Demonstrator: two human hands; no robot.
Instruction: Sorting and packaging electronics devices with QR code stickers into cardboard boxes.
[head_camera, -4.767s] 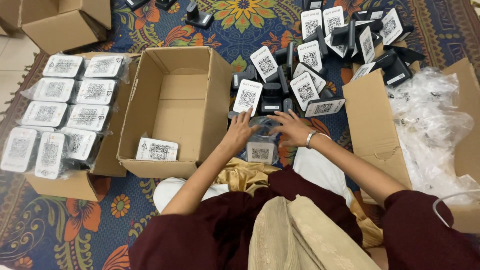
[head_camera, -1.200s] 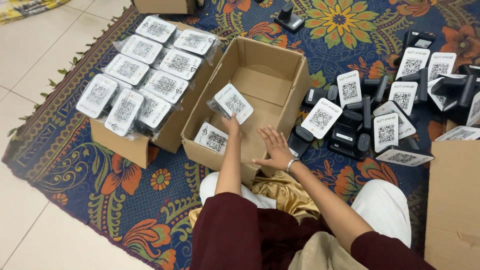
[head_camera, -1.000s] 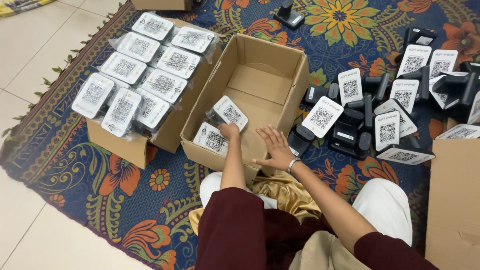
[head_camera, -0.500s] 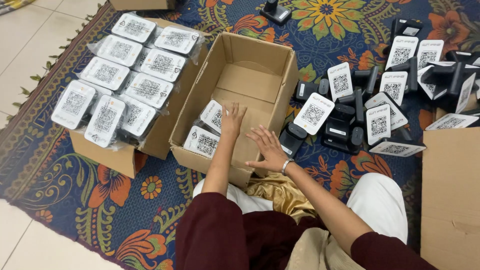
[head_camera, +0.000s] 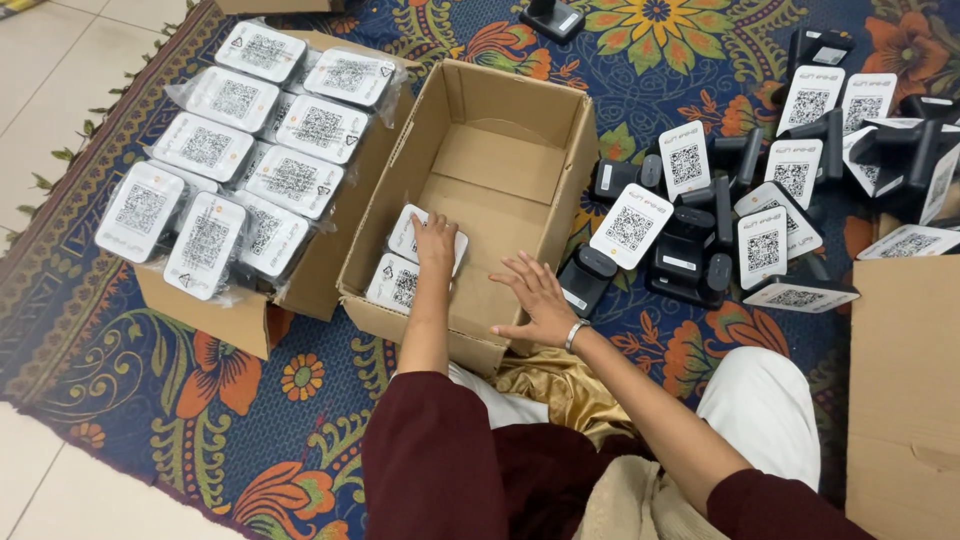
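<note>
The left hand (head_camera: 436, 243) presses flat on a bagged white device (head_camera: 410, 232), fingers laid over it, inside the open cardboard box (head_camera: 570, 180) at its near left corner, beside another bagged device (head_camera: 392, 285). The right hand (head_camera: 537, 297) hovers spread and empty over the box's near edge. A full box of bagged devices (head_camera: 240, 310) stands just left.

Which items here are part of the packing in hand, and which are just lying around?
In hand:
- left hand on a bagged device
- second bagged device
- open box
- right hand at the box edge

Lying about:
- full box
- loose black devices
- patterned rug
</note>
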